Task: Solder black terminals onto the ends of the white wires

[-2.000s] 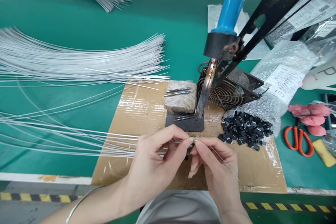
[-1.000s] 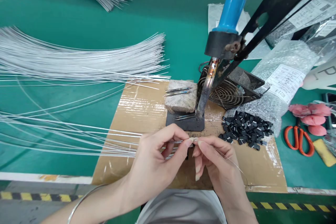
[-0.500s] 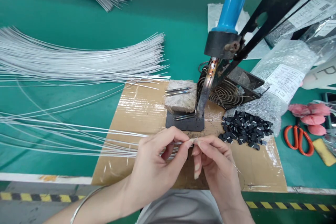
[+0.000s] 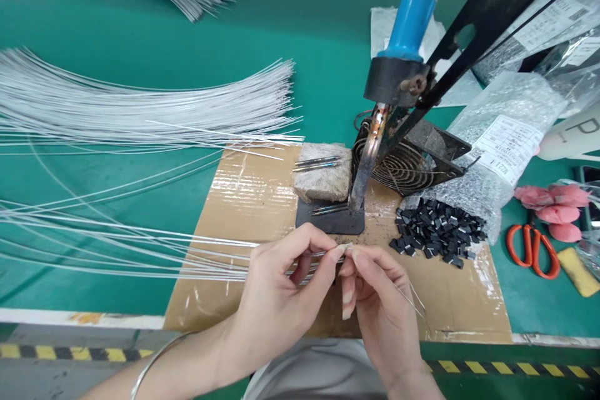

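My left hand (image 4: 276,294) is closed, pinching the ends of several thin white wires (image 4: 140,244) that run off to the left across the green bench. My right hand (image 4: 379,300) meets it fingertip to fingertip and pinches a fine bare wire (image 4: 412,299) that trails off to the right. Both hands hover over a taped cardboard sheet (image 4: 244,200), just in front of the black base (image 4: 330,222) of a soldering iron (image 4: 403,50) with a blue handle, held tilted in a stand.
A grey sponge block (image 4: 323,172) carries spare tips. Small black parts (image 4: 438,231) lie piled beside a bubble-wrap bag (image 4: 501,137) and a wire-coil holder (image 4: 403,162). Large white wire bundles (image 4: 140,106) fan across the left. Orange scissors (image 4: 534,250) lie at the right.
Both hands stay pinched together at the same spot. My right hand's fingers shifted slightly, and the fine wire's loose end swung a little on the right.
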Motion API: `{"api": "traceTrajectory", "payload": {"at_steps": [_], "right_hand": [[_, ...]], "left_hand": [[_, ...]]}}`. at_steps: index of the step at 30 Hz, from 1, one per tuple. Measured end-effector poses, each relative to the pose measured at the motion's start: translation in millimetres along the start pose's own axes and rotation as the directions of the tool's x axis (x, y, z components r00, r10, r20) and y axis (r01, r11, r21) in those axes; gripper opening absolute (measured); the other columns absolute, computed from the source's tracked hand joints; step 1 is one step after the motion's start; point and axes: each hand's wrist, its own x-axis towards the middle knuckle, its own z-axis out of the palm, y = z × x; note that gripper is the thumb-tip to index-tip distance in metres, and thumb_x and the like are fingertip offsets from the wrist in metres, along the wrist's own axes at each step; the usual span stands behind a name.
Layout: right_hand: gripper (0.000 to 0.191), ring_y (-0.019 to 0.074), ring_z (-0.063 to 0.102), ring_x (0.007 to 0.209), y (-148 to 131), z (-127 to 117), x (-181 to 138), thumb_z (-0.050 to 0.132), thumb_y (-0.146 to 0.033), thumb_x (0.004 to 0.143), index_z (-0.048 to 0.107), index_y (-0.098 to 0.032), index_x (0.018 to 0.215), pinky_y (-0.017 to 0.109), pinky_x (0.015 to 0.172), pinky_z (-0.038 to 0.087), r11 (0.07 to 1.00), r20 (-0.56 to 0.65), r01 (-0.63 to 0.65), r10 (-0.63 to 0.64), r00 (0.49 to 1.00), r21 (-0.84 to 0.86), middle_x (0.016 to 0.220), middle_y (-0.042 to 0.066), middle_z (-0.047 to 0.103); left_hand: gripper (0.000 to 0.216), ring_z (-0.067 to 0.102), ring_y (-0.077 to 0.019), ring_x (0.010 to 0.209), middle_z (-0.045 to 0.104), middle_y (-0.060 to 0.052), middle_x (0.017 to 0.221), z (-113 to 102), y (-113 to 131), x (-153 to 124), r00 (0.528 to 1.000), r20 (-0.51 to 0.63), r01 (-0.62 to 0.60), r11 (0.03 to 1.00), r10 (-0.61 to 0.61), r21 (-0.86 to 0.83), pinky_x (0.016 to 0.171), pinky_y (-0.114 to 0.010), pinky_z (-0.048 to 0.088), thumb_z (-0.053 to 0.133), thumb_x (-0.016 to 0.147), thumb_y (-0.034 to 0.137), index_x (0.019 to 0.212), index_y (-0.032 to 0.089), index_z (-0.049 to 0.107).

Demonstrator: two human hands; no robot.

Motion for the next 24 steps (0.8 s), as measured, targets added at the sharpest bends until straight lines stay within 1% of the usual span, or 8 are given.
{"api": "traceTrajectory", "payload": {"at_steps": [2, 4, 7, 9, 12, 16, 19, 24], "right_hand": [[0.015, 0.0064, 0.065, 0.045, 1, 0, -1, 0.094, -0.036, 0.08, 0.087, -0.022, 0.081, 0.01, 0.041, 0.057, 1.0, -0.009, 0.007, -0.007, 1.0, 0.001, 0.067, -0.002, 0.078], [0.014, 0.0072, 0.067, 0.048, 0, -3, -2, 0.092, -0.035, 0.083, 0.088, -0.022, 0.083, 0.011, 0.043, 0.058, 1.0, 0.011, -0.006, 0.006, 1.0, -0.013, 0.068, -0.001, 0.078], [0.013, 0.0082, 0.07, 0.052, -1, -7, -2, 0.088, -0.035, 0.089, 0.088, -0.023, 0.085, 0.013, 0.047, 0.061, 0.998, 0.049, -0.035, 0.037, 0.998, -0.05, 0.072, 0.0, 0.08], [0.013, 0.0086, 0.07, 0.052, -2, -9, -1, 0.087, -0.036, 0.089, 0.087, -0.023, 0.085, 0.013, 0.047, 0.061, 0.997, 0.052, -0.041, 0.044, 0.998, -0.065, 0.073, 0.0, 0.08], [0.013, 0.0075, 0.068, 0.05, -2, -8, 0, 0.088, -0.035, 0.088, 0.087, -0.022, 0.083, 0.012, 0.046, 0.06, 0.998, 0.042, -0.026, 0.028, 0.999, -0.055, 0.07, 0.0, 0.079], [0.014, 0.0069, 0.065, 0.046, -1, -2, -1, 0.092, -0.035, 0.083, 0.087, -0.022, 0.079, 0.012, 0.043, 0.058, 0.999, -0.016, 0.022, -0.023, 1.0, -0.039, 0.066, -0.001, 0.077], [0.014, 0.0084, 0.065, 0.046, 2, 2, -2, 0.093, -0.036, 0.08, 0.087, -0.023, 0.079, 0.013, 0.041, 0.058, 0.998, -0.048, 0.047, -0.049, 0.998, -0.049, 0.067, 0.0, 0.078], [0.015, 0.0095, 0.065, 0.047, 8, 5, -1, 0.094, -0.037, 0.079, 0.088, -0.024, 0.08, 0.015, 0.041, 0.058, 0.997, -0.073, 0.058, -0.062, 0.995, -0.054, 0.068, 0.001, 0.079]], "left_hand": [[0.019, 0.053, -0.0087, 0.05, 0.064, 0.005, 0.059, 0, 1, 0, 1.0, 0.006, 0.012, 1.0, -0.012, 0.004, 0.048, -0.02, 0.042, 0.063, 0.096, 0.016, 0.078, 0.02, 0.066], [0.019, 0.053, -0.0087, 0.05, 0.064, 0.005, 0.059, 0, 2, 1, 1.0, 0.015, 0.02, 1.0, -0.02, 0.009, 0.048, -0.02, 0.042, 0.062, 0.096, 0.015, 0.077, 0.02, 0.066], [0.02, 0.052, -0.0084, 0.049, 0.064, 0.004, 0.059, 0, 3, 2, 1.0, 0.024, 0.008, 1.0, -0.008, 0.007, 0.047, -0.019, 0.041, 0.063, 0.096, 0.016, 0.077, 0.019, 0.066], [0.02, 0.05, -0.0081, 0.048, 0.063, 0.005, 0.058, 0, 3, 2, 1.0, 0.021, -0.006, 1.0, 0.006, 0.007, 0.046, -0.019, 0.04, 0.063, 0.096, 0.015, 0.077, 0.019, 0.066], [0.019, 0.047, -0.0078, 0.048, 0.061, 0.006, 0.058, 0, 2, 1, 1.0, 0.012, -0.014, 1.0, 0.014, 0.011, 0.046, -0.019, 0.038, 0.063, 0.095, 0.013, 0.078, 0.02, 0.067], [0.018, 0.05, -0.0079, 0.049, 0.062, 0.006, 0.06, 2, 0, -1, 1.0, 0.002, -0.006, 1.0, 0.006, -0.015, 0.046, -0.019, 0.04, 0.063, 0.096, 0.013, 0.08, 0.02, 0.066], [0.019, 0.052, -0.0083, 0.049, 0.064, 0.006, 0.061, 4, -1, -1, 1.0, 0.002, 0.013, 0.999, -0.012, -0.046, 0.047, -0.019, 0.042, 0.063, 0.096, 0.012, 0.08, 0.021, 0.066], [0.019, 0.054, -0.0095, 0.051, 0.065, 0.004, 0.061, 4, -4, -3, 0.998, 0.019, 0.067, 0.994, -0.065, -0.091, 0.048, -0.02, 0.042, 0.063, 0.097, 0.016, 0.078, 0.02, 0.066]]}}
